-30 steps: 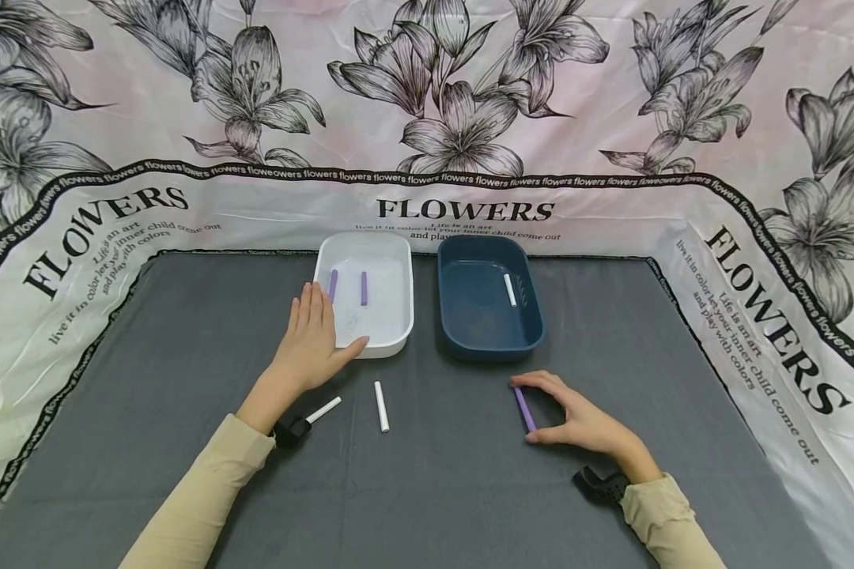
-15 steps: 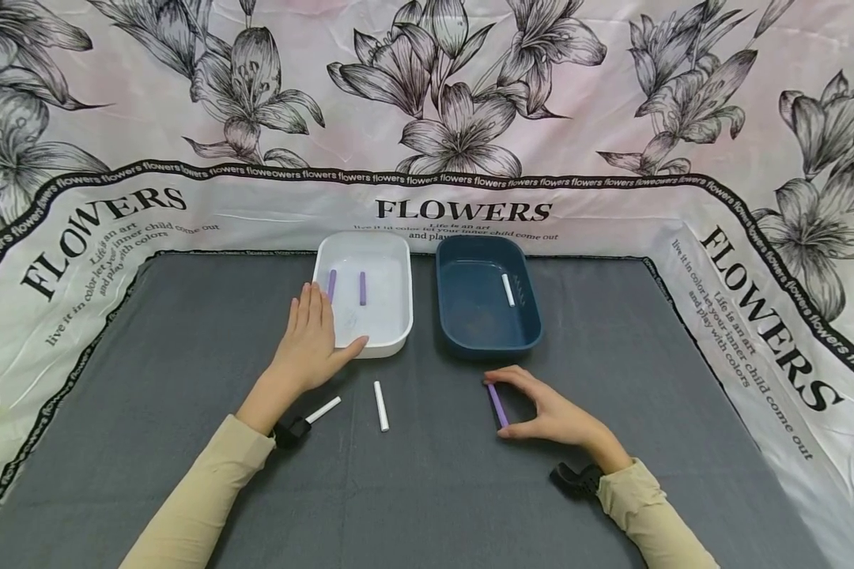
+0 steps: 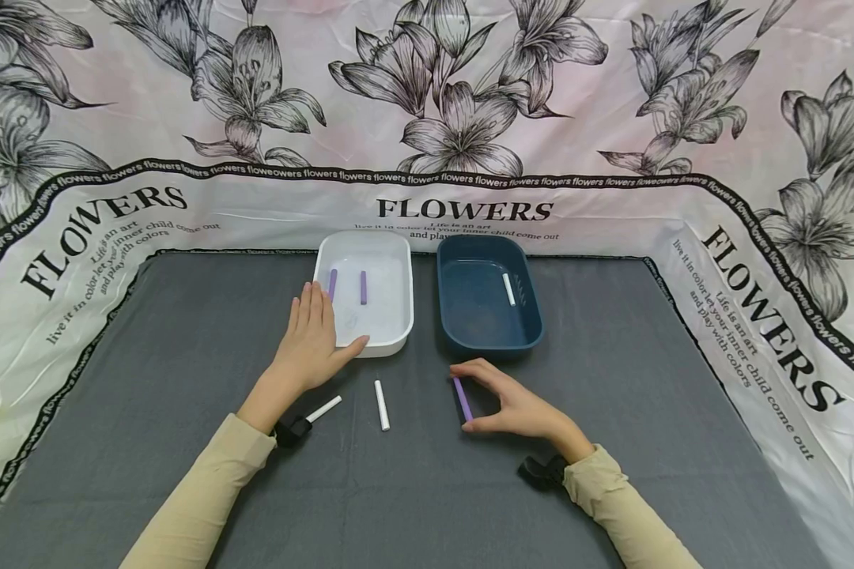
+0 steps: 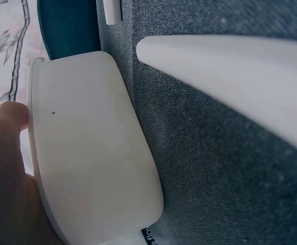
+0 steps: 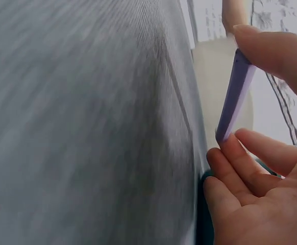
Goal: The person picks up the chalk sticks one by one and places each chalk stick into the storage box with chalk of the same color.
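A patterned cloth point(image 3: 576, 150), printed with black line-drawn lilies and the word "FLOWERS", forms the background and borders a dark gray table cover point(image 3: 363, 506). Two rounded rectangular boxes stand side by side at the far edge of the cover, a narrow gap between them: a white box point(image 3: 387, 316) on the left and a blue box point(image 3: 470, 316) on the right. A person's forearms enter from below in beige sleeves point(image 3: 206, 490).

The left hand point(image 3: 311, 336) lies against the near left rim of the white box, its fingers extended and together, the thumb spread along the near rim; it grips no stick. The right hand point(image 3: 515, 403) is in front of the blue box, gripping a purple stick point(image 3: 462, 399) lengthwise, thumb at the near end and fingertips at the far end. In the right wrist view this stick appears against the white box. A black wrist device point(image 3: 542, 472) is worn on the right arm, with a similar one on the left.

Smallest are the remaining sticks. Two purple sticks point(image 3: 363, 288) lie apart inside the white box; one white stick point(image 3: 508, 289) lies inside the blue box, toward its right wall. Two further white sticks point(image 3: 382, 405) lie on the table cover in front of the white box, one just beside the left wrist.
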The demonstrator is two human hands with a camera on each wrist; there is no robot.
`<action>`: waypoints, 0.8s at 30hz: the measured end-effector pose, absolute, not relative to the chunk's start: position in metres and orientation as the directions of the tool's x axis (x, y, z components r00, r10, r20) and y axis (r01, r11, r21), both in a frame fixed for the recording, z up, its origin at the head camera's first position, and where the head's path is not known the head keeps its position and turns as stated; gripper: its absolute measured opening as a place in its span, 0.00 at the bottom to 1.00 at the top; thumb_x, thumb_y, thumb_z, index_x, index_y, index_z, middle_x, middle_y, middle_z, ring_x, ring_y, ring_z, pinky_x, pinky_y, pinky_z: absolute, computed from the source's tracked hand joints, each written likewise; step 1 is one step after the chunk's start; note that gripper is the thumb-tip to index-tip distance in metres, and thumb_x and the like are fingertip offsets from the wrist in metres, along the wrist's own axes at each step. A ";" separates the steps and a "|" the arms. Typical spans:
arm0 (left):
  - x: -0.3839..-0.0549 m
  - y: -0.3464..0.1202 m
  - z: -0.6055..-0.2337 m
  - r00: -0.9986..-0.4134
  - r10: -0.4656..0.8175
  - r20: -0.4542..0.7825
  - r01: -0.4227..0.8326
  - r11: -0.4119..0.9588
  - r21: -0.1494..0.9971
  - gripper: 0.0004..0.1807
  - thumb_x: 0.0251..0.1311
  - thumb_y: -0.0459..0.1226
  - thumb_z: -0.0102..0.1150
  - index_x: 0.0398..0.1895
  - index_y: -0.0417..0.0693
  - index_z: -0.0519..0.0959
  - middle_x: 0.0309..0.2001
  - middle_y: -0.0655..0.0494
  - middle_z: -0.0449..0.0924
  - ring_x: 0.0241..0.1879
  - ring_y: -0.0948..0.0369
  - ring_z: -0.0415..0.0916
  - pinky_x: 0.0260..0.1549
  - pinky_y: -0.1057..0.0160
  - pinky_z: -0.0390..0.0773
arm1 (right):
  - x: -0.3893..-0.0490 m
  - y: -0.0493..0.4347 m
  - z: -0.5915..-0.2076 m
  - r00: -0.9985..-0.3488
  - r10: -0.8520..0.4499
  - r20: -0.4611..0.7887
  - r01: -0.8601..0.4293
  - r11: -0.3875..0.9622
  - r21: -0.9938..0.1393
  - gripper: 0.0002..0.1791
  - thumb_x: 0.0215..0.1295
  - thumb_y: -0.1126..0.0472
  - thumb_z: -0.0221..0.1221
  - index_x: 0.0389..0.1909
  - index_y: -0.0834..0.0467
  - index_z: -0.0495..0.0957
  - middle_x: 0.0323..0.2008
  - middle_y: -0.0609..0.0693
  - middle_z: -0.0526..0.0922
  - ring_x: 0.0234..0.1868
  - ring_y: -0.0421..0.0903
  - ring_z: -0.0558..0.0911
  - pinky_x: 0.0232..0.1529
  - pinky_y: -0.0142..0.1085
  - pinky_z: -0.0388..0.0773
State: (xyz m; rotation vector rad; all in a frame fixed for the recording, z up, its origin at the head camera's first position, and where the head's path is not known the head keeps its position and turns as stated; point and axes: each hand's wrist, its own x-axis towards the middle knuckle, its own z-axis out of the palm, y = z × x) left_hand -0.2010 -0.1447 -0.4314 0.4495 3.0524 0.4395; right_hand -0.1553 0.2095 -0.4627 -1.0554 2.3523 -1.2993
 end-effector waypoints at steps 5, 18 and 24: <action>-0.201 -0.145 -0.433 -0.958 0.288 0.019 0.281 0.917 0.282 0.59 0.67 0.66 0.43 0.74 0.23 0.37 0.76 0.30 0.26 0.76 0.42 0.20 0.72 0.45 0.29 | -0.158 0.192 -0.461 -0.679 -0.720 0.140 -0.495 0.308 -0.813 0.44 0.54 0.56 0.74 0.70 0.60 0.65 0.65 0.52 0.70 0.66 0.49 0.69 0.66 0.36 0.63; -0.201 -0.145 -0.433 -0.959 0.282 0.018 0.276 0.921 0.273 0.59 0.67 0.66 0.43 0.75 0.24 0.38 0.76 0.30 0.26 0.76 0.42 0.21 0.72 0.44 0.29 | -0.162 0.153 -0.431 -0.635 -0.751 0.180 -0.526 0.250 -0.813 0.44 0.53 0.63 0.73 0.70 0.65 0.64 0.64 0.61 0.70 0.65 0.54 0.70 0.66 0.53 0.65; -0.201 -0.145 -0.432 -0.960 0.278 0.016 0.272 0.923 0.272 0.58 0.67 0.66 0.43 0.75 0.23 0.37 0.76 0.30 0.26 0.76 0.41 0.22 0.72 0.44 0.30 | -0.173 0.146 -0.432 -0.632 -0.743 0.221 -0.566 0.249 -0.786 0.44 0.53 0.59 0.75 0.71 0.56 0.65 0.65 0.52 0.69 0.65 0.51 0.70 0.66 0.50 0.66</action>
